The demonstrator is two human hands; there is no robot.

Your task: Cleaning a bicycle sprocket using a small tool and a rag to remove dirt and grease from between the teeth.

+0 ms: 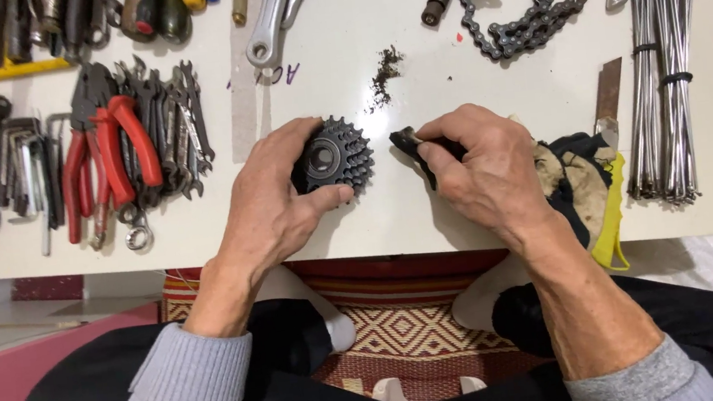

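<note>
left hand [274, 204]: wrapped round the black sprocket cluster [333, 157], thumb underneath, fingers over the far edge; grip pins it flat so it can't turn or slide.
sprocket cluster: lying flat on the white worktop [427, 211], mid-front, smallest cog facing up, bore exposed.
right hand [480, 167]: closed, thumb and fingers pinching a small dark tool [410, 145], tip aimed at the cluster's right side, close but apart. Probably a scraper or brush; handle is hidden in the fist, can't be sure.
grit pile [385, 69]: dark crumbs on the worktop just behind the cluster.
rag [577, 179]: dirty, dark and yellow, beside the right wrist, within reach.
pliers [108, 159]: red-handled, left, beside a row of spanners [170, 122].
chain [534, 5]: heaped, far right.
spokes [657, 67]: bundled along the right edge.
</note>
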